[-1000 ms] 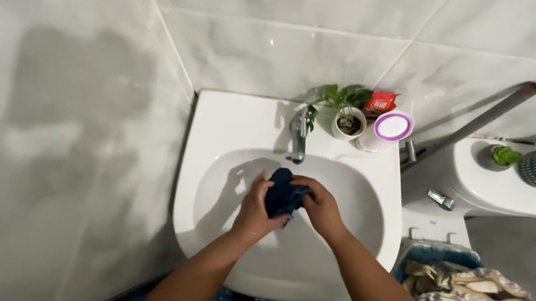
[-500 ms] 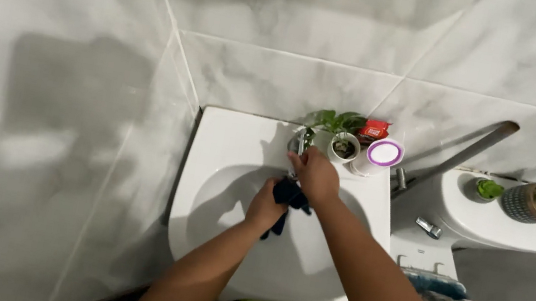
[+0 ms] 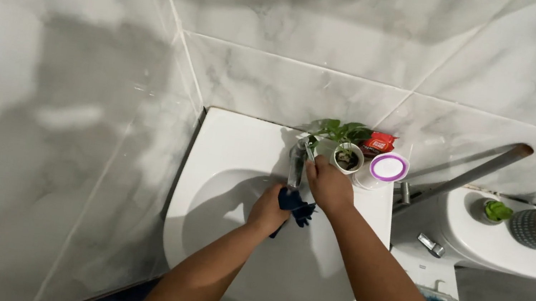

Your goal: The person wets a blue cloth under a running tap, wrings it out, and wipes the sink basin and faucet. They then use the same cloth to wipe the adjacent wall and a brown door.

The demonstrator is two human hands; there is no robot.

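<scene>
Holding a dark blue cloth in a tight grip, the left hand sits over the white sink, just below the tap. The right hand rests on the tap, its grip curled around it. A small potted plant stands just behind the tap.

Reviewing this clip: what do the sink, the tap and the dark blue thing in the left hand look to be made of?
Sink: probably glazed ceramic, white, smooth and glossy. Tap: looks like polished metal, silvery and reflective; the right hand rests at it. Blue thing: apparently soft cloth, matte and crumpled into floppy folds, gripped by the left hand.
</scene>
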